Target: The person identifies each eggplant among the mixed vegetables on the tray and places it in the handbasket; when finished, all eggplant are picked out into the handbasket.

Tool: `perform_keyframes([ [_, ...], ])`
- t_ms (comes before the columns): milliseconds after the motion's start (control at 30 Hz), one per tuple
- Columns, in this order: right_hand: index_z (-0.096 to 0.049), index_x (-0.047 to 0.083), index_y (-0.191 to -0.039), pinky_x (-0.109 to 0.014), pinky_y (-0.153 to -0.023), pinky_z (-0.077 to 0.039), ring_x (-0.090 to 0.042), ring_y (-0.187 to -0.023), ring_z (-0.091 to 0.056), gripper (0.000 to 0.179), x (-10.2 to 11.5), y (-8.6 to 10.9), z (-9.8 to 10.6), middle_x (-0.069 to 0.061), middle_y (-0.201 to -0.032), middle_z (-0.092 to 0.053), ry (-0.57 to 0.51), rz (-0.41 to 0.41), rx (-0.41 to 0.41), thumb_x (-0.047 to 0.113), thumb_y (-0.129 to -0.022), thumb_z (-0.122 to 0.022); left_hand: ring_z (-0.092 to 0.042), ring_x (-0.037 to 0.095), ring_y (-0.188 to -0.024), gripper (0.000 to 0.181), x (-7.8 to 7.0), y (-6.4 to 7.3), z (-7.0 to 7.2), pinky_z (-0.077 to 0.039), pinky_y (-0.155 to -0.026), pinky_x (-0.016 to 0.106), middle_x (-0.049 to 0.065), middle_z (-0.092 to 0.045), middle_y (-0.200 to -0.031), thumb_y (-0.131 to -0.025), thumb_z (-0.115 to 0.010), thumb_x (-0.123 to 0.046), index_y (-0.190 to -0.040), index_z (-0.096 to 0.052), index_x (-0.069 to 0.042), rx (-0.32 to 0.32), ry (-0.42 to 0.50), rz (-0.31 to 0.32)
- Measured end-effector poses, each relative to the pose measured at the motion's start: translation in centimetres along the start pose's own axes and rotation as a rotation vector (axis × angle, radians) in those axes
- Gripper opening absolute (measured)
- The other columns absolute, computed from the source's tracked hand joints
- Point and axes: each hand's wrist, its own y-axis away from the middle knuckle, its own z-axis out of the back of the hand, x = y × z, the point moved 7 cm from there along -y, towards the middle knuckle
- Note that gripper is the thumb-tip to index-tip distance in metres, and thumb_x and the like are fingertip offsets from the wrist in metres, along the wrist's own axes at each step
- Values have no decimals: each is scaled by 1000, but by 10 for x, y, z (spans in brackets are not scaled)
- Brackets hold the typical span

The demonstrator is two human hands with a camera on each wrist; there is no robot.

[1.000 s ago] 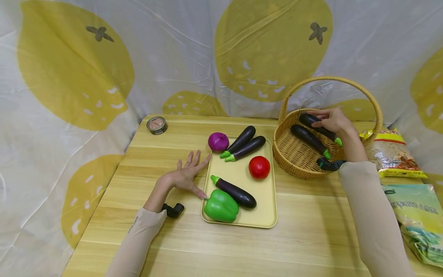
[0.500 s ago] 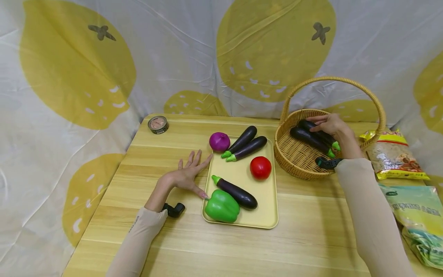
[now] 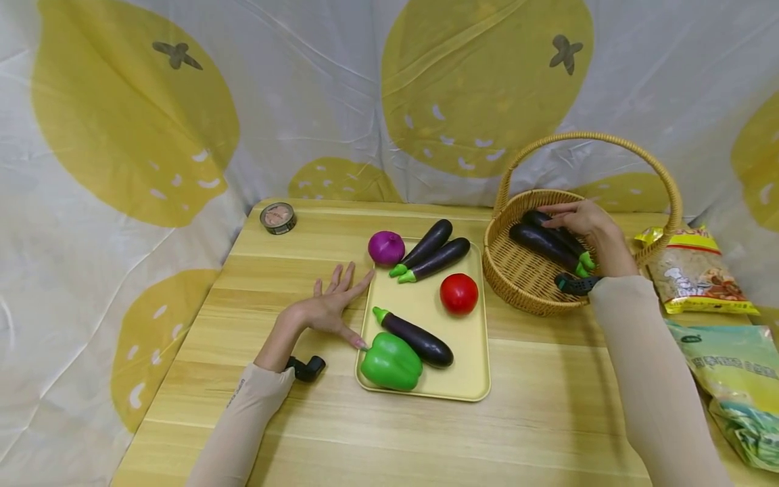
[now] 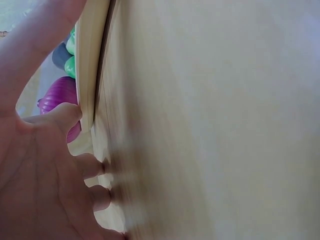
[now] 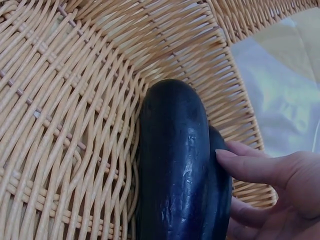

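Observation:
In the wicker basket [image 3: 517, 292], two eggplants lie side by side. My right hand [image 3: 589, 223] pinches the rear eggplant [image 5: 220, 192] between thumb and fingers; the front eggplant [image 5: 172, 160] partly covers it in the right wrist view. My left hand [image 3: 328, 312] is spread at the left edge of the pale yellow tray [image 3: 465, 345], thumb tip beside a green bell pepper [image 3: 391, 362]. On this tray also lie an eggplant [image 3: 418, 341], a tomato [image 3: 459, 294] and, at its far end, two more eggplants [image 3: 439, 260] next to a purple onion [image 3: 386, 248].
A small round can [image 3: 278, 218] stands at the table's back left. Right of the basket lie a yellow-and-red bag [image 3: 696, 270] and a green bag [image 3: 733, 379]. The basket's tall handle [image 3: 587, 135] arches above my right hand. A lemon-print cloth [image 3: 335, 88] hangs behind the table.
My right hand has lowered the rear eggplant into the basket, and it now lies close along the front one. The left hand has stayed in place.

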Motion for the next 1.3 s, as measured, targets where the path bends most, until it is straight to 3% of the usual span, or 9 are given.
perform_keyframes([
  [133,-47,11,-155,-35,-77,-39,-9,-71,-45,55,-3,0,-3,-26,-153,-49,-19,-18,26,27,-105,-63,33,43,-154,140,0,0,-1,20,-118,74,23,32,-167,-72,-91,-52,-167,8,-25,3,0,-1],
  [200,-45,10,-156,-39,-86,-39,-16,-95,-53,56,-3,1,-3,-20,-154,-52,-43,-21,33,26,-105,-63,34,43,-154,140,0,0,-1,20,-118,74,23,32,-167,-72,-91,-52,-167,9,-25,4,0,-4],
  [300,-45,7,-155,-46,-107,-46,-31,-130,-49,58,0,3,-2,-6,-146,-63,-82,-1,37,25,-104,-64,33,44,-154,140,-1,-1,-1,20,-118,74,23,32,-167,-72,-91,-53,-167,9,-25,3,0,-6],
  [400,-42,4,-157,-56,-117,-41,-42,-139,-44,60,9,8,1,-7,-148,-61,-86,18,46,26,-105,-62,33,43,-154,140,-1,-1,0,20,-118,74,23,32,-167,-72,-91,-52,-167,9,-26,1,-1,-1],
  [567,-32,2,-161,-67,-122,-27,-52,-150,-28,64,31,29,1,-32,-167,-24,-10,70,116,32,-109,-54,33,43,-154,140,-1,-2,0,19,-119,74,23,32,-167,-72,-91,-52,-167,9,-26,1,-5,1],
  [700,-33,5,-162,-68,-118,-32,-52,-148,-33,71,53,53,-7,-33,-162,-34,87,145,96,45,-107,-54,33,43,-154,140,-3,-3,0,19,-118,75,23,31,-167,-72,-91,-52,-167,9,-25,4,-12,-2],
  [867,-35,11,-161,-61,-114,-40,-42,-143,-45,66,83,88,-34,-24,-156,-47,106,311,63,41,-107,-56,32,44,-154,141,-3,-3,1,18,-118,75,23,31,-167,-72,-91,-52,-167,9,-25,0,-17,-1],
  [1067,-39,17,-160,-56,-109,-46,-35,-136,-56,60,109,126,-84,-15,-151,-55,87,567,61,26,-105,-62,33,43,-154,140,-2,-2,1,19,-119,74,23,31,-167,-72,-91,-52,-167,9,-25,1,-10,3],
  [1300,-46,25,-156,-52,-107,-51,-27,-131,-62,58,128,159,-154,-4,-148,-60,35,680,201,27,-102,-67,33,44,-154,140,-1,0,1,19,-118,74,23,31,-167,-72,-91,-52,-167,8,-25,-2,-2,1],
])
